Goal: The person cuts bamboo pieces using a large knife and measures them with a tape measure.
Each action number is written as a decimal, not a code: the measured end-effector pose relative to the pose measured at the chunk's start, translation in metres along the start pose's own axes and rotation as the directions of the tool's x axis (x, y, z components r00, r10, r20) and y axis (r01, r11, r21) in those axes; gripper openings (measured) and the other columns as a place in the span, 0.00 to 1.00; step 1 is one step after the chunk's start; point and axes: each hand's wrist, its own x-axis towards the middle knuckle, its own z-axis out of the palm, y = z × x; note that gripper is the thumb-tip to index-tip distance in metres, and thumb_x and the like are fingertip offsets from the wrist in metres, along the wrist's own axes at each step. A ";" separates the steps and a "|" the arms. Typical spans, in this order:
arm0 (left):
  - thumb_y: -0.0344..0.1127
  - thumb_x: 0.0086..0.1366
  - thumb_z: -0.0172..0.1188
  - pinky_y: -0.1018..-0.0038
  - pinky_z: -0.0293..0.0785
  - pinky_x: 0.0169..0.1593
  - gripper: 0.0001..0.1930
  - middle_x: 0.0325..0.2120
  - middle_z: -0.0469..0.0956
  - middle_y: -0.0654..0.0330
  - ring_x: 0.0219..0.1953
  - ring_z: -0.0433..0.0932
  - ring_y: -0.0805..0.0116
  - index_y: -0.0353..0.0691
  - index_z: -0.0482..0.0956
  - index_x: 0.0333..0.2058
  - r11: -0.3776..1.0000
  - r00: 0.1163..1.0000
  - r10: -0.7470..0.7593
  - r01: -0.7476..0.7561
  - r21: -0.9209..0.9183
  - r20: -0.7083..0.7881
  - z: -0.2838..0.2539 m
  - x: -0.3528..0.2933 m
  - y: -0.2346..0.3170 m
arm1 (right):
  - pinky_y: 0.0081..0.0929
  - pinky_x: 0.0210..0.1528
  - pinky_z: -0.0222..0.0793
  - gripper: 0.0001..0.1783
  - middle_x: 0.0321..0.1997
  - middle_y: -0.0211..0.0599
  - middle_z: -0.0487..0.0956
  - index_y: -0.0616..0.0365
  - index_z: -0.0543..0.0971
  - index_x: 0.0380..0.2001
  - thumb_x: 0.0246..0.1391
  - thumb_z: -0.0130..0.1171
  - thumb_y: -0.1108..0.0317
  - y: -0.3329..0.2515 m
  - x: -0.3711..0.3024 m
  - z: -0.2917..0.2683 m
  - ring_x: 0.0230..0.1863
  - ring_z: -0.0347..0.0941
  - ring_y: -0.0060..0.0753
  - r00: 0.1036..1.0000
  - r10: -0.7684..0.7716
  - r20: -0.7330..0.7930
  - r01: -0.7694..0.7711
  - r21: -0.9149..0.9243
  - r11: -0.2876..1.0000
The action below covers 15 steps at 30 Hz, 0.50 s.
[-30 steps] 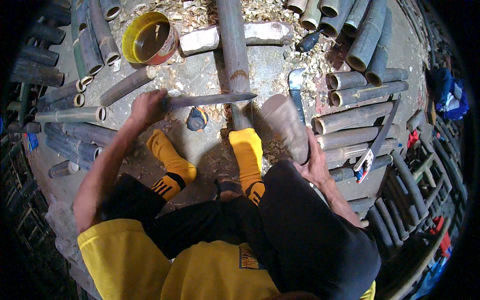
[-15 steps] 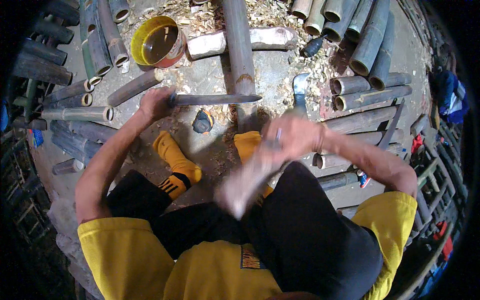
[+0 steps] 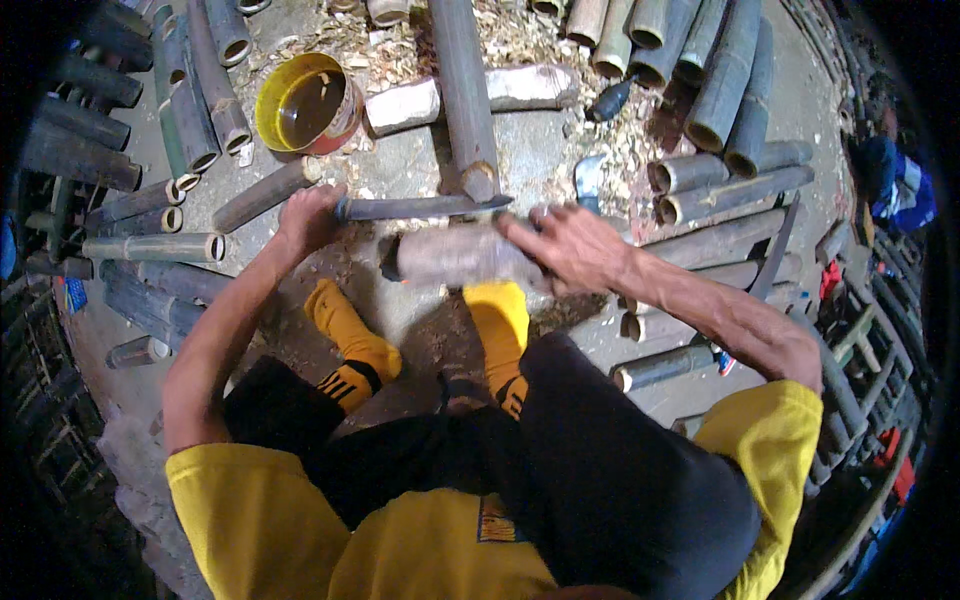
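My left hand (image 3: 308, 218) is closed around the handle of a long knife (image 3: 420, 208). Its blade points right and lies across the near end of a bamboo pole (image 3: 463, 95). My right hand (image 3: 578, 250) grips a thick, pale, club-like piece of wood (image 3: 460, 252), smeared by motion, just on the near side of the blade. The club hides part of a black and orange object on the floor. Below, my feet in yellow socks (image 3: 350, 320) are on the floor. Something brown and blurred (image 3: 460, 388) shows between my legs.
A pale log (image 3: 530, 88) lies crosswise under the pole amid wood chips. A yellow bucket (image 3: 290, 132) with dark liquid stands at the far left. Bamboo tubes (image 3: 725, 90) lie on both sides. A curved blade (image 3: 589, 180) and dark bottle-shaped object (image 3: 609, 101) lie right of the pole.
The club in my right hand has swung up from near my lap to just below the knife. The pole's near end looks shorter, its lower part no longer visible. The view has shifted slightly.
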 end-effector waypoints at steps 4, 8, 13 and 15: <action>0.38 0.43 0.62 0.61 0.75 0.31 0.16 0.23 0.76 0.53 0.25 0.78 0.54 0.41 0.73 0.32 0.999 0.999 0.032 -0.031 0.020 -0.040 -0.017 0.006 0.009 | 0.40 0.36 0.74 0.39 0.38 0.47 0.73 0.53 0.59 0.54 0.37 0.62 0.58 0.003 -0.005 0.013 0.36 0.74 0.47 0.945 -0.295 -0.141 0.287 -0.074 0.955; 0.37 0.39 0.64 0.65 0.74 0.28 0.16 0.19 0.77 0.56 0.21 0.76 0.63 0.38 0.76 0.29 0.947 0.941 0.066 0.045 -0.317 0.332 -0.065 0.043 -0.008 | 0.46 0.43 0.69 0.47 0.40 0.52 0.72 0.51 0.56 0.58 0.35 0.66 0.53 0.021 -0.014 0.013 0.40 0.72 0.55 0.936 0.279 -0.214 -0.256 0.131 0.958; 0.32 0.39 0.62 0.72 0.70 0.28 0.14 0.18 0.73 0.63 0.22 0.72 0.72 0.36 0.75 0.29 0.568 0.930 -0.315 0.344 -0.748 0.189 -0.068 0.042 -0.024 | 0.40 0.53 0.65 0.51 0.52 0.58 0.69 0.57 0.51 0.61 0.35 0.66 0.57 0.025 -0.060 0.024 0.51 0.69 0.54 0.643 0.672 -0.367 -0.377 0.612 0.696; 0.32 0.40 0.61 0.72 0.69 0.30 0.14 0.19 0.73 0.64 0.23 0.71 0.72 0.37 0.75 0.29 0.643 0.936 -0.324 0.110 -0.758 -0.140 -0.050 0.033 -0.026 | 0.39 0.54 0.63 0.50 0.52 0.56 0.69 0.58 0.52 0.61 0.36 0.66 0.57 0.025 -0.073 0.026 0.52 0.68 0.50 0.513 0.777 -0.365 -0.404 0.696 0.594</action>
